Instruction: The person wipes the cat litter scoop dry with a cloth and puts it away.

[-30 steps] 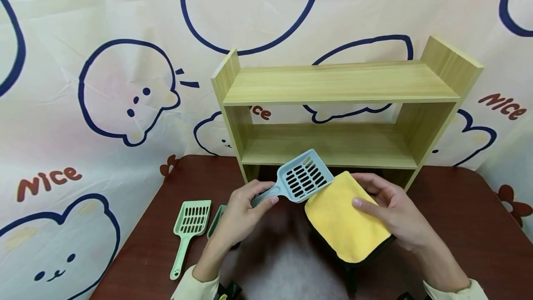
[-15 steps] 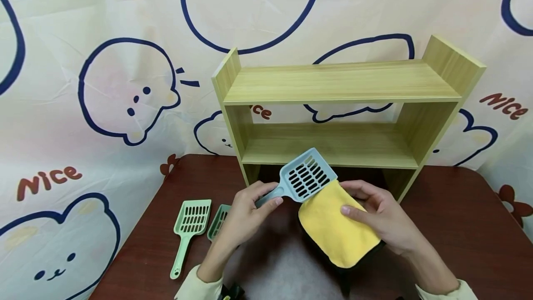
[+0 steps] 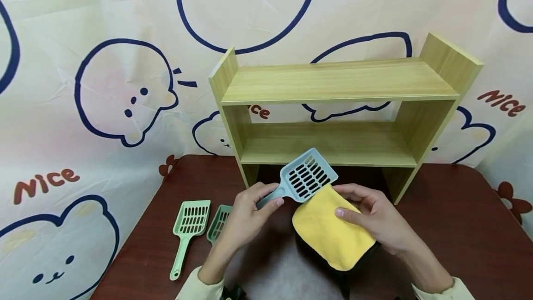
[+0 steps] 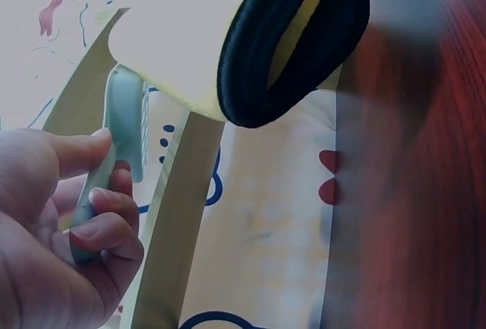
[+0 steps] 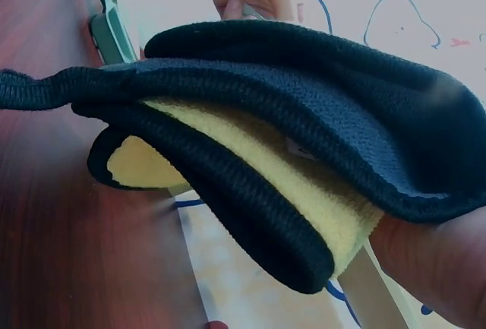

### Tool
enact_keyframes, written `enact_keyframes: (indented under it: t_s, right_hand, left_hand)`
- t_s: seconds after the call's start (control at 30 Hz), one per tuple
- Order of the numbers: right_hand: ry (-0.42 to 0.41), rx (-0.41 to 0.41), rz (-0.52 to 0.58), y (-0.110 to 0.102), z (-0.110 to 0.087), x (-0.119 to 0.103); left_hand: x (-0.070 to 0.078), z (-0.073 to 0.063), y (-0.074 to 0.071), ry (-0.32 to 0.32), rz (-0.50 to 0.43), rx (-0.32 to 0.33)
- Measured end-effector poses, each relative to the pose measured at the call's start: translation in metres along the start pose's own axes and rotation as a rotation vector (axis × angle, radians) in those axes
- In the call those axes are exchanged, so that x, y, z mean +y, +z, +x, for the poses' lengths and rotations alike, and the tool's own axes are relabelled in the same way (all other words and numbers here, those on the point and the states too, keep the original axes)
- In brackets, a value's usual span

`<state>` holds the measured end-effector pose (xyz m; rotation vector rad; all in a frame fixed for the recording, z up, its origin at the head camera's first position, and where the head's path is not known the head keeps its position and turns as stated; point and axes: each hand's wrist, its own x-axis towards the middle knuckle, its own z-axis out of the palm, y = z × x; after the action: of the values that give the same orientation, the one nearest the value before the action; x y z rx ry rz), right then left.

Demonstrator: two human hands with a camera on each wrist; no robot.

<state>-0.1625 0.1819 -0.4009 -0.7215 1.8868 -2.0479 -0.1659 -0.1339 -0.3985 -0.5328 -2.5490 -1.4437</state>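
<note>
My left hand (image 3: 245,216) grips the handle of a light blue slotted litter scoop (image 3: 307,176), its head tilted up to the right. In the left wrist view the fingers of that hand curl round the scoop's handle (image 4: 89,200). A folded yellow cloth (image 3: 333,230) with dark edging is pinched between the thumb and fingers of my right hand (image 3: 376,219). The cloth's upper corner meets the scoop head's lower right edge. From the right wrist, the cloth's dark grey side and loose folds (image 5: 250,93) show, hiding most of the right hand.
A light green slotted scoop (image 3: 191,219) lies at the table's left. Beside it a darker green scoop (image 3: 217,223) is partly hidden by my left arm. Behind the hands stands a wooden shelf (image 3: 329,142) on the dark red table (image 3: 458,216), before a cartoon-printed backdrop (image 3: 125,87).
The right hand and cloth have shifted left and slightly down along the scoop's edge. The left hand and blue scoop have moved slightly right, uncovering more of the darker green scoop.
</note>
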Motion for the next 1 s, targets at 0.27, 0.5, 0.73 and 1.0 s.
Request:
enact_keyframes:
  t_s: [0.27,0.5,0.73,1.0]
  right_hand:
    - [0.006,0.07,-0.032,-0.015,-0.003,-0.01]
    - [-0.008,0.096,-0.029,-0.024,-0.005,-0.015]
    - [-0.01,0.096,-0.014,-0.023,-0.003,-0.013]
    - [-0.017,0.094,0.003,-0.02,-0.003,-0.011]
  left_hand:
    - [0.0,0.0,-0.007,0.001,0.017,-0.007]
    - [0.0,0.001,-0.011,-0.01,0.017,-0.013]
    - [0.0,0.001,-0.009,-0.019,0.018,-0.016]
    - [0.0,0.002,-0.005,-0.002,0.024,-0.004]
